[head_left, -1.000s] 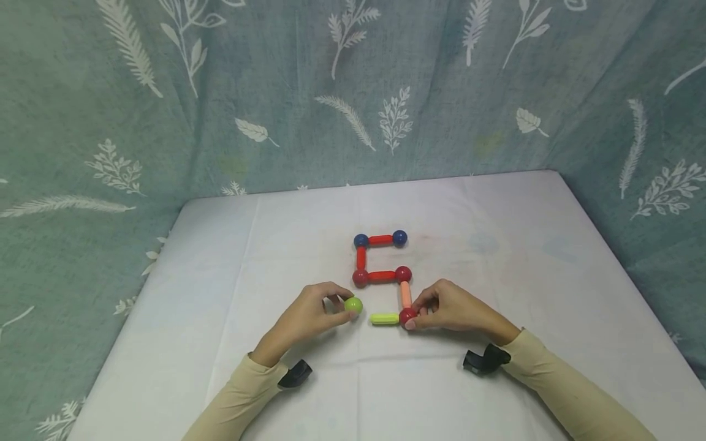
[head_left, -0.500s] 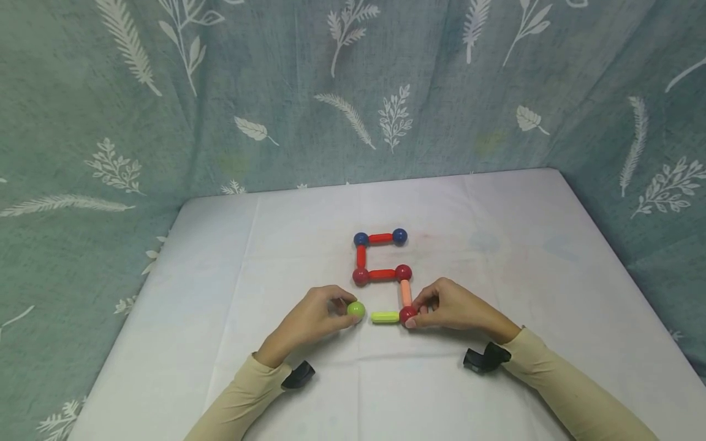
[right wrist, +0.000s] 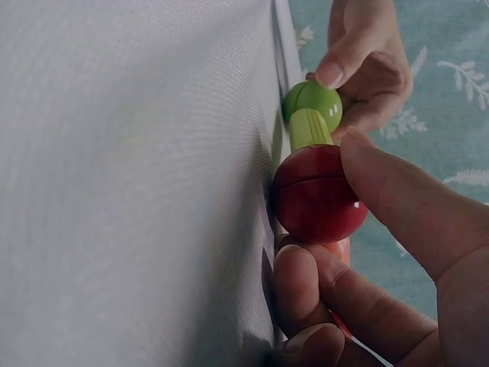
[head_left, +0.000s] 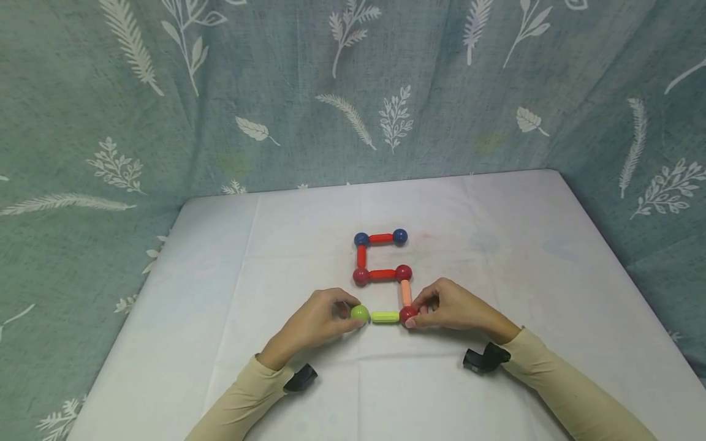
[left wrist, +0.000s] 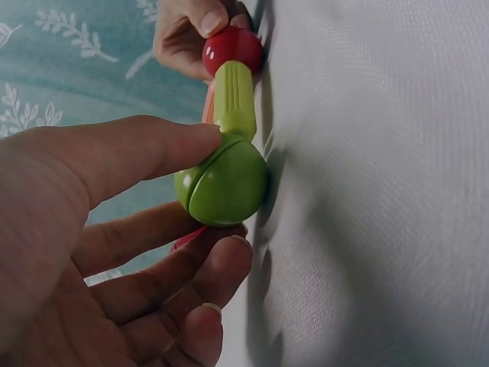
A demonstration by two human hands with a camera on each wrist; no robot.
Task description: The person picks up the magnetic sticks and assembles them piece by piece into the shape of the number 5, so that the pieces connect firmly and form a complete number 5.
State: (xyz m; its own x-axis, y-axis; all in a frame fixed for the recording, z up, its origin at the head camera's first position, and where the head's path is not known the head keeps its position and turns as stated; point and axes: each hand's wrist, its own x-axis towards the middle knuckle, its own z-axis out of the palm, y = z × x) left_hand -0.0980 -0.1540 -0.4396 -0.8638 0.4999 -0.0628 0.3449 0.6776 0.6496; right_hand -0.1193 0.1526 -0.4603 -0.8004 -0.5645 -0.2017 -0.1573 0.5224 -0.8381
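My left hand (head_left: 322, 318) pinches a green ball (left wrist: 229, 183) between thumb and fingers, right at the left end of a yellow-green stick (head_left: 385, 317). At that stick's other end, my right hand (head_left: 455, 308) grips a red ball (right wrist: 321, 195) with thumb and fingertips. An orange stick (head_left: 406, 293) runs from this ball back to another red ball (head_left: 404, 272). From there a red stick (head_left: 382, 275) leads left to a third red ball (head_left: 361, 276). Beyond it, an upright red stick (head_left: 361, 256) joins a blue ball (head_left: 361, 239), and a further red stick (head_left: 380, 238) ends in a second blue ball (head_left: 399, 237).
A white cloth (head_left: 287, 245) covers the table under the ball-and-stick chain. Behind and at the sides hangs a teal curtain (head_left: 276, 79) with white leaf prints. Dark wrist-worn devices sit near the sleeves, one by the left wrist (head_left: 300, 378).
The left hand has moved slightly right and nearer with the green ball, bringing it up to the yellow-green stick's end. The right hand has stayed on its red ball.
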